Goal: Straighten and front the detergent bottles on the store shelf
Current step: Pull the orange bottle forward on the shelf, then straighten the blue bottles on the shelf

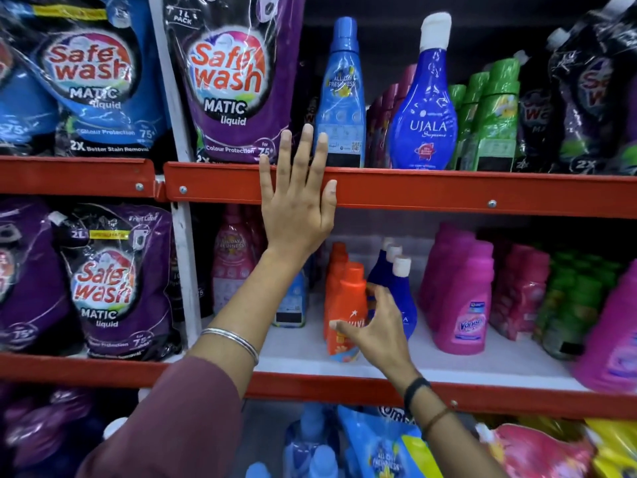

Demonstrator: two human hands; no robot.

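Note:
My left hand (298, 198) lies flat with fingers spread against the red front rail (448, 193) of the upper shelf, its fingertips just below a light blue bottle (341, 98). On the middle shelf my right hand (374, 327) grips the front orange bottle (346, 301), which stands near the white shelf board's front. More orange bottles line up behind it. Small dark blue bottles with white caps (400, 288) stand just right of it, partly hidden by my fingers. A tall blue Ujala bottle (427, 108) stands on the upper shelf.
Purple and blue Safewash pouches (231, 81) fill the left side. Pink Vanish bottles (465, 298) and green bottles (572, 305) stand to the right on the middle shelf. Green bottles (493, 119) stand on the upper shelf. Blue bottles and pouches (379, 446) lie below. A white upright (184, 257) divides the bays.

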